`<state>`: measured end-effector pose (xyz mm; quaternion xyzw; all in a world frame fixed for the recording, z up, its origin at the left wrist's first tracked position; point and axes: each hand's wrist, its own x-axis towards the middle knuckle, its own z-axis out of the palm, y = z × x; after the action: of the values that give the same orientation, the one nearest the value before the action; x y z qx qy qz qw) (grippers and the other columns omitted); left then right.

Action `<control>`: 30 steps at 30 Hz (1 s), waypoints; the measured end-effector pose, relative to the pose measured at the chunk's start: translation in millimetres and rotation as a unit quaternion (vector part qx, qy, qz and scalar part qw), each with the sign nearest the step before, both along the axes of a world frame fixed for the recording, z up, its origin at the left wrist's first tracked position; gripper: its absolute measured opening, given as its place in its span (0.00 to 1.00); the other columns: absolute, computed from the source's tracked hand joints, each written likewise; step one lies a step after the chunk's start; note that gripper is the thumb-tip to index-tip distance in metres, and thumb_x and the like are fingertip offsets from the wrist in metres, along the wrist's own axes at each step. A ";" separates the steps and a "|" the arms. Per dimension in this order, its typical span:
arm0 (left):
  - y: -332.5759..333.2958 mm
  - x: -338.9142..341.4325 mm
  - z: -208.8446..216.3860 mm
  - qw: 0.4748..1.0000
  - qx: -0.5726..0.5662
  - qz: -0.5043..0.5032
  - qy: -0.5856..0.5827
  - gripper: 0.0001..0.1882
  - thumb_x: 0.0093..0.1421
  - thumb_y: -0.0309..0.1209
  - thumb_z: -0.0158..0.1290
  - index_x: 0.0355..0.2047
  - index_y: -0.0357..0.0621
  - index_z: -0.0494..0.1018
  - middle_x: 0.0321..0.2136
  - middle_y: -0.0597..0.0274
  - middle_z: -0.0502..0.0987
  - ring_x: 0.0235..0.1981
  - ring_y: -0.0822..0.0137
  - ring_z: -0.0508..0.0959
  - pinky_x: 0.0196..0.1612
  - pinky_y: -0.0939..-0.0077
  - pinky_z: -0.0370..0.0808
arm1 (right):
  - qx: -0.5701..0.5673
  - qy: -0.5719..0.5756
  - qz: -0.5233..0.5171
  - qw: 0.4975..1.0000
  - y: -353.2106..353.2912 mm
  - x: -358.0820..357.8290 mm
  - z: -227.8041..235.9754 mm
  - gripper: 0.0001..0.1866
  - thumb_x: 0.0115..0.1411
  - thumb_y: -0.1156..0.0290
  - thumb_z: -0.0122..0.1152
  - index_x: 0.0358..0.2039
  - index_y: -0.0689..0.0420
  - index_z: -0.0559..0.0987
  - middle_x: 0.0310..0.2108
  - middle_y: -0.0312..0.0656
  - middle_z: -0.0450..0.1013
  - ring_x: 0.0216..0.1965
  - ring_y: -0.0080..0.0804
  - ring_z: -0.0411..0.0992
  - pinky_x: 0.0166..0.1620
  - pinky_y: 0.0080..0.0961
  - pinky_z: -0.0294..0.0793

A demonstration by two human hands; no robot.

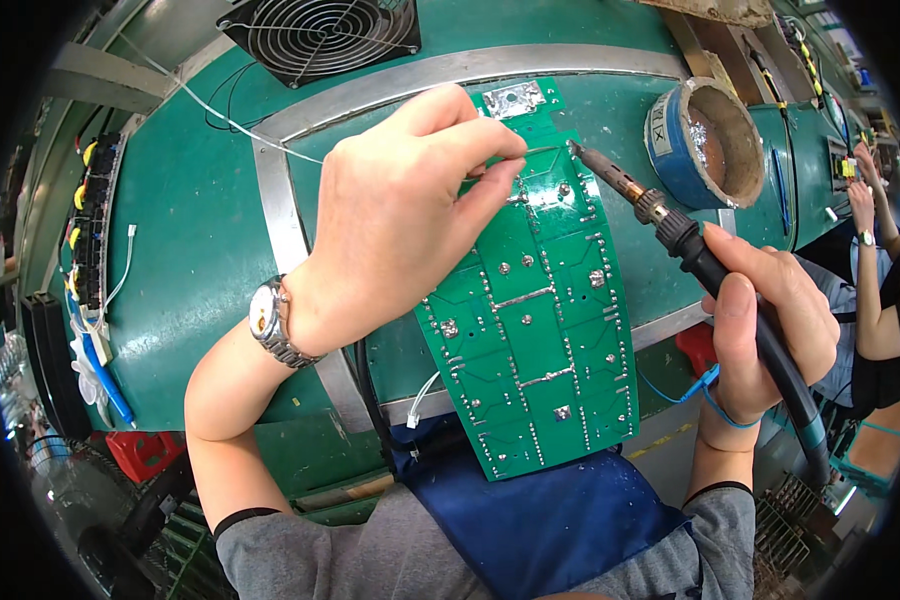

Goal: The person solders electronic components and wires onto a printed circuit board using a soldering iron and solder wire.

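A long green circuit board [530, 320] lies in front of me, solder joints facing up, its near end reaching over the table edge towards my blue apron. Above its far part is my left hand [400, 190], thumb and forefinger pinched on thin solder wire [545, 150]. The wire's end points at the board's upper right edge. My right hand [770, 310] grips the black handle of a soldering iron [660, 212]. Its tip touches or nearly touches the board by the wire's end; which one I cannot tell. A watch sits on my left wrist, a blue strap on my right.
A round blue-sided pot [670, 150] with solder scraps stands right of the board. At the far edge is a black fan [325, 35]. Black parts with yellow pieces [92, 220] line the left side. Another person's hands [863, 195] show at far right. Metal strips [285, 200] frame the green table.
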<state>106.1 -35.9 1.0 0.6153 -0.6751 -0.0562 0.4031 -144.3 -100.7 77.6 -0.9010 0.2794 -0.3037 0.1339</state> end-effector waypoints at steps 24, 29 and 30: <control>10.9 -10.9 -7.5 0.999 -0.041 -0.022 -0.027 0.10 0.51 0.22 0.66 0.35 0.47 0.83 0.25 0.68 0.73 0.20 0.73 0.73 0.22 0.79 0.70 | -0.059 0.047 0.030 0.997 18.5 3.4 14.0 0.11 0.55 0.73 0.63 0.32 0.70 0.84 0.19 0.44 0.77 0.15 0.29 0.71 0.20 0.21 0.69; 7.1 -12.9 -15.3 0.997 -0.053 -0.034 -0.048 0.10 0.50 0.24 0.66 0.35 0.47 0.82 0.24 0.67 0.71 0.21 0.71 0.74 0.22 0.77 0.70 | -0.056 0.087 -0.037 0.994 30.7 15.9 11.1 0.15 0.59 0.66 0.62 0.32 0.68 0.85 0.21 0.45 0.77 0.19 0.29 0.71 0.27 0.22 0.70; 5.0 -13.3 -16.9 0.996 -0.062 -0.034 -0.051 0.10 0.50 0.24 0.66 0.35 0.47 0.82 0.24 0.67 0.71 0.21 0.71 0.74 0.22 0.76 0.70 | -0.057 0.101 -0.037 0.993 32.5 17.4 13.2 0.15 0.58 0.66 0.62 0.32 0.68 0.85 0.21 0.45 0.78 0.19 0.30 0.72 0.27 0.22 0.70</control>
<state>92.9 -30.9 -15.9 0.5677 -0.7179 0.0032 0.4030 -126.9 -68.2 90.8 -0.9225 0.3064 -0.2310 0.0420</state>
